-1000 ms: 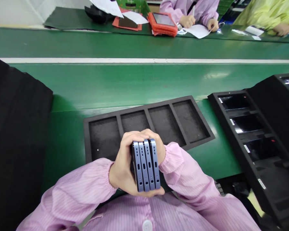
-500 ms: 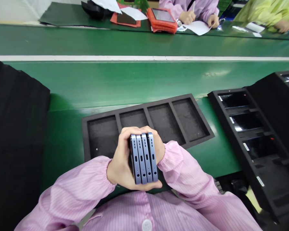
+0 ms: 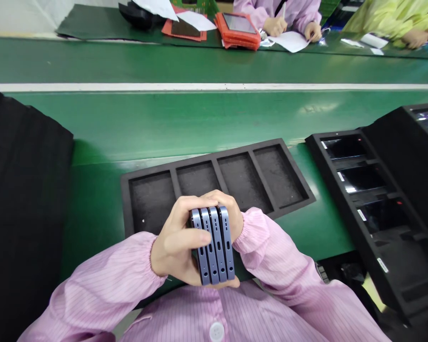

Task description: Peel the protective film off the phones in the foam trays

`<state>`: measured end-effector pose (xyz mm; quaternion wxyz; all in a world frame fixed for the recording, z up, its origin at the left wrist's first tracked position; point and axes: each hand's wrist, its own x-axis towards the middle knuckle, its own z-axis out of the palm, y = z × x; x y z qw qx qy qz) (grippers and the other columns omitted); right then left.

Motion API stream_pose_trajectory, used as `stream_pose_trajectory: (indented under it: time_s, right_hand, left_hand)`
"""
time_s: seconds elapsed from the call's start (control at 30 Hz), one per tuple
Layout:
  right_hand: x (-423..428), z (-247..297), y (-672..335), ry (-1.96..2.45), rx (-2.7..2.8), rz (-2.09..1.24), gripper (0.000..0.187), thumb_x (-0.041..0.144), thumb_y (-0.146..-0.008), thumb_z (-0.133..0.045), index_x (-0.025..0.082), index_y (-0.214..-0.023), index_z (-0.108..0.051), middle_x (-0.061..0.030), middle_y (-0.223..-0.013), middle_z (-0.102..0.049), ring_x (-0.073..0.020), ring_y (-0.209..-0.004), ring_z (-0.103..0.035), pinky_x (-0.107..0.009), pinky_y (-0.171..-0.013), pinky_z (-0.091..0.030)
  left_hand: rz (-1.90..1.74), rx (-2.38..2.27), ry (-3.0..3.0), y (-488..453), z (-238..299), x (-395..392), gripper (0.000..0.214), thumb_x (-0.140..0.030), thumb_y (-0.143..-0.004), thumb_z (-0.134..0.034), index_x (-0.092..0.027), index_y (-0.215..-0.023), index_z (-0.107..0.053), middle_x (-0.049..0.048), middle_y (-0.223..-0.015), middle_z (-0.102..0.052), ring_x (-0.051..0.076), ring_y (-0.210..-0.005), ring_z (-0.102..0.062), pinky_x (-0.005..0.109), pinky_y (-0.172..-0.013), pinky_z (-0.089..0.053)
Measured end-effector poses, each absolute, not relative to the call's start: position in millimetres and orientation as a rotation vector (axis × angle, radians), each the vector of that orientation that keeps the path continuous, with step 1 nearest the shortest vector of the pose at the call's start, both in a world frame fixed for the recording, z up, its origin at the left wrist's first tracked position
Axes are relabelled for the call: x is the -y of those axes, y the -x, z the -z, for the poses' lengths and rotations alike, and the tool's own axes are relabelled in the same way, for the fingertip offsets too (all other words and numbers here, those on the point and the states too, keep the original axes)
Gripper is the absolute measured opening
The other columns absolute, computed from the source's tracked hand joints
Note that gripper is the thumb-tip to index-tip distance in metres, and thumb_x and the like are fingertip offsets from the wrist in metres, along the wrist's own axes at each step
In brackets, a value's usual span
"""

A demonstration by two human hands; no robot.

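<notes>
Several blue smartphones point(image 3: 217, 254) stand side by side in a tight stack between my hands, their bottom edges with ports and speaker holes facing me. My left hand point(image 3: 178, 240) wraps the stack from the left, one finger lying across the end faces of the phones on that side. Behind and to the right, my right hand point(image 3: 231, 211) grips the same stack; most of its fingers are hidden by the phones. Just beyond the hands lies a black foam tray point(image 3: 216, 159) whose visible compartments hold no phones.
At the right, a second black tray point(image 3: 369, 261) holds dark-screened phones point(image 3: 364, 178). A tall black block point(image 3: 24, 204) stands on the left. Across the green bench point(image 3: 185, 121), a co-worker's hand point(image 3: 275, 26) holds a pen over paper point(image 3: 291, 42), near an orange stack point(image 3: 235, 35).
A finger of my left hand has come over the phones' end faces. The stack has dropped slightly toward me, still between both hands.
</notes>
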<state>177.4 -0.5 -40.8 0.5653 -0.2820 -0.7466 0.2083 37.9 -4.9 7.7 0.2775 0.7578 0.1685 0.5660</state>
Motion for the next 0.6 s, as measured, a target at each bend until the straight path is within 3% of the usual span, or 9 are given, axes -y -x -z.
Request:
stream_pose_trajectory:
  time_s: [0.13, 0.27, 0.47, 0.6]
  right_hand:
    - [4, 40, -176, 0.776, 1.742, -0.533, 0.049, 0.062, -0.084, -0.060, 0.026, -0.116, -0.049, -0.0021, -0.096, -0.065, -0.0184, -0.080, -0.066, -0.035, -0.071, -0.060]
    - [5, 40, -177, 0.832, 1.742, -0.549, 0.031, 0.048, -0.091, -0.055, 0.025, -0.113, -0.049, -0.0021, -0.095, -0.065, -0.0170, -0.081, -0.067, -0.033, -0.074, -0.060]
    - [1, 41, -181, 0.719, 1.792, -0.542, 0.045, 0.052, -0.085, -0.062, 0.024, -0.118, -0.049, -0.0035, -0.094, -0.066, -0.0186, -0.078, -0.068, -0.033, -0.070, -0.059]
    - [-1, 45, -183, 0.794, 1.832, -0.558, 0.063, 0.060, -0.073, -0.073, 0.026, -0.118, -0.045, -0.0024, -0.098, -0.067, -0.0203, -0.083, -0.070, -0.035, -0.074, -0.060]
  left_hand:
    - [-1.458, -0.361, -2.122, -30, -16, 1, 0.032, -0.046, -0.091, -0.071, -0.024, -0.103, -0.050, 0.0091, -0.122, -0.042, 0.028, -0.107, -0.061, 0.044, -0.073, -0.065]
    - [-1.398, -0.371, -2.145, -24, -21, 4, 0.026, -0.042, -0.092, -0.071, -0.025, -0.100, -0.054, 0.0096, -0.123, -0.042, 0.029, -0.114, -0.056, 0.040, -0.065, -0.064]
    - [-1.280, -0.397, -2.234, -15, -27, 3, 0.046, -0.034, -0.071, -0.090, -0.024, -0.105, -0.060, 0.0113, -0.120, -0.044, 0.033, -0.108, -0.059, 0.042, -0.065, -0.063]
    - [-1.224, -0.459, -2.396, -10, -33, 0, 0.054, -0.043, -0.075, -0.085, -0.019, -0.116, -0.059, 0.0124, -0.115, -0.053, 0.031, -0.107, -0.060, 0.044, -0.080, -0.062]
